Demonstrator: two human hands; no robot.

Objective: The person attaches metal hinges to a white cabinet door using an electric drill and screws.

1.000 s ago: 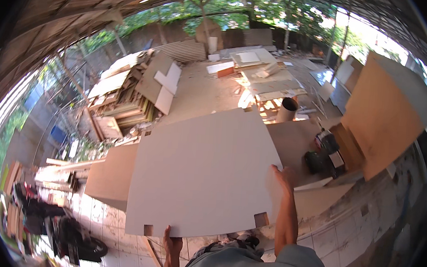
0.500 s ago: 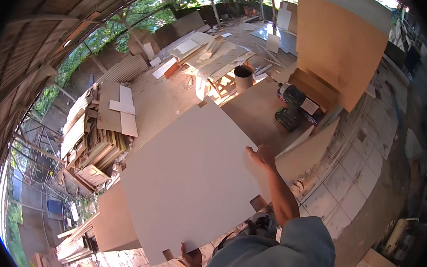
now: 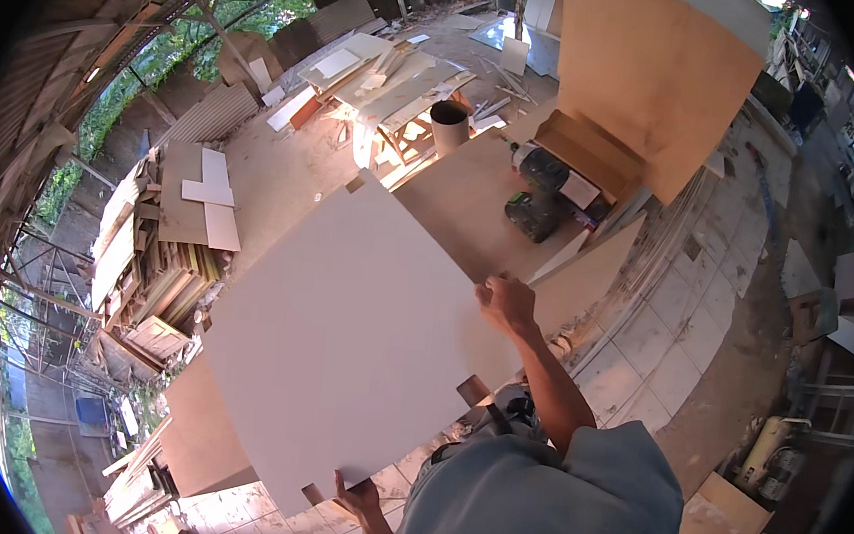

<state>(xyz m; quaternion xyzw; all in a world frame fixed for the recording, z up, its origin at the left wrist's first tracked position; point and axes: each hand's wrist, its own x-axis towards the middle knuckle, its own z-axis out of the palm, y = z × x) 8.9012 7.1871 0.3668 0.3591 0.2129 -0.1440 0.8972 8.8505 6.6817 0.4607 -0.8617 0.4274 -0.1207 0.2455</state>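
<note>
A large white panel (image 3: pixel 347 331) fills the middle of the view, its face toward me. Short brown pieces stick out at its corners, one of them a brown corner piece (image 3: pixel 472 390) close to my body. My right hand (image 3: pixel 507 304) is closed on the panel's right edge. At the near edge, my left hand (image 3: pixel 360 501) grips the panel beside another brown corner piece; its fingers are partly hidden beneath. Beyond the right edge, a cordless drill (image 3: pixel 539 167) lies on a brown work surface (image 3: pixel 452 204) next to an open cardboard box (image 3: pixel 586 154).
A tall brown board (image 3: pixel 652 84) stands upright behind the box. Stacked wood offcuts (image 3: pixel 159 291) rise at the left. Farther off are a scrap-covered table (image 3: pixel 401 89) and a round bin (image 3: pixel 449 125). White floor tiles (image 3: pixel 658 330) run along the right.
The view has turned a little, so the surroundings sit farther left. My right hand has closed more fully over the panel's edge. Both hands stay on the panel.
</note>
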